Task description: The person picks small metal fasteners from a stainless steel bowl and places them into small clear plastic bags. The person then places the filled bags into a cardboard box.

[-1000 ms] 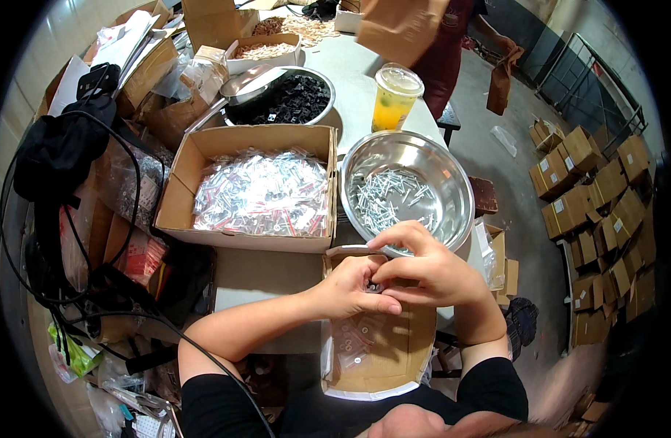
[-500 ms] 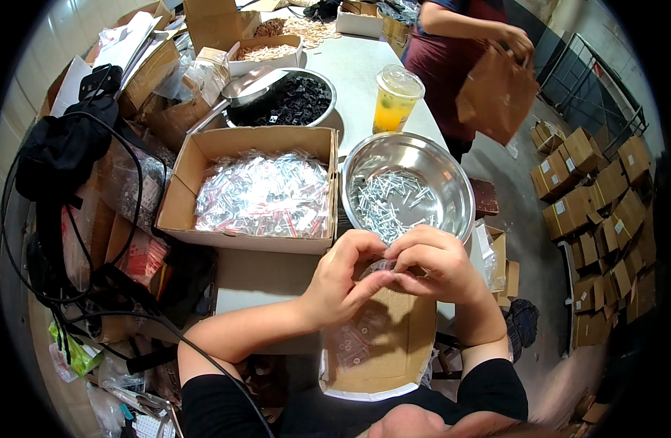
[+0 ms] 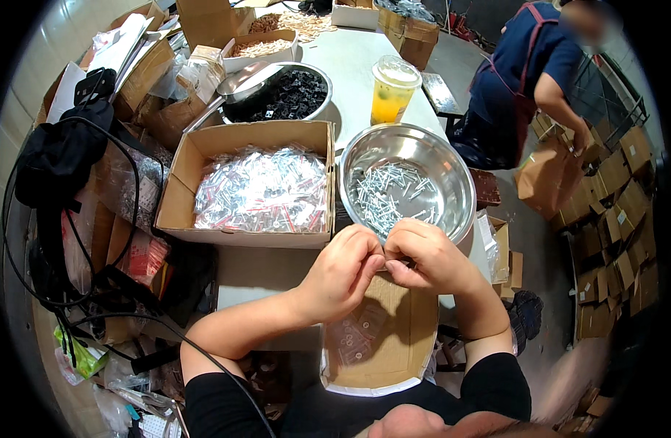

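My left hand and my right hand meet above the far end of a shallow cardboard tray. Both are closed, thumbs against fingers, pinching a small clear plastic bag that the fingers now mostly hide. In the tray lie several flat clear bags with small pale rings in them. Just beyond my hands stands a steel bowl with loose silver screws. To its left, an open cardboard box is heaped with filled clear bags with red strips.
A cup of yellow drink stands behind the bowl. Farther left is a bowl of black parts with a metal scoop. Cables and a black bag hang at left. A co-worker bends near stacked cartons at right.
My fingers have drawn closer together, covering the small bag that showed between them. The co-worker has moved right and bent down, lowering the brown bag toward the cartons.
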Demonstrator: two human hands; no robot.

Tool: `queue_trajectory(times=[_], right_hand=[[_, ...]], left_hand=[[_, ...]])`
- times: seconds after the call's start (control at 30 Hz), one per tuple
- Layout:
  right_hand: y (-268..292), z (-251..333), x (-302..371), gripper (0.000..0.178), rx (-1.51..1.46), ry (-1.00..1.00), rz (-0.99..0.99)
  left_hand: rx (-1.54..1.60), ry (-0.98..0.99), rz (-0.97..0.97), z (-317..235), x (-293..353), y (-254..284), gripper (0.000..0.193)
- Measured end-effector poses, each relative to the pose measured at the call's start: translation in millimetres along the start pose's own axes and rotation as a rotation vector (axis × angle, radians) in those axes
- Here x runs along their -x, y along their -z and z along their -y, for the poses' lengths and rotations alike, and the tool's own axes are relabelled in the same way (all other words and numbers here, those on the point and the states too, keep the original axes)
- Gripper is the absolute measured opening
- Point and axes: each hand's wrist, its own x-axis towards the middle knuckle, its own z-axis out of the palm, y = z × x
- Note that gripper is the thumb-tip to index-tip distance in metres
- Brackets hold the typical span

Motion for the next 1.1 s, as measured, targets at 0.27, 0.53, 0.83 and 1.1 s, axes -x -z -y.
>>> queue_trajectory(times=[0.27,0.53,0.83,1.1], right_hand=[[15,-14,1,0.010,-0.095,-0.152,-0.165],[14,-74,16,0.039,0.354,-0.437,0.091],[6,-69,-3,0.040,0.197,-0.582,0.482],[8,-83,10,0.018,0.052,-0.471,0.131]], left_hand=[[-0.288,0.057,-0.396,0,-23,59,0.008],[-0.310,-0.139,0.948,-23,18,-5,0.027],[-0.576,-0.187,1.083,-24,44,-37,0.026],[-0.126,0.132,0.767,-13,17,-14,0.018]])
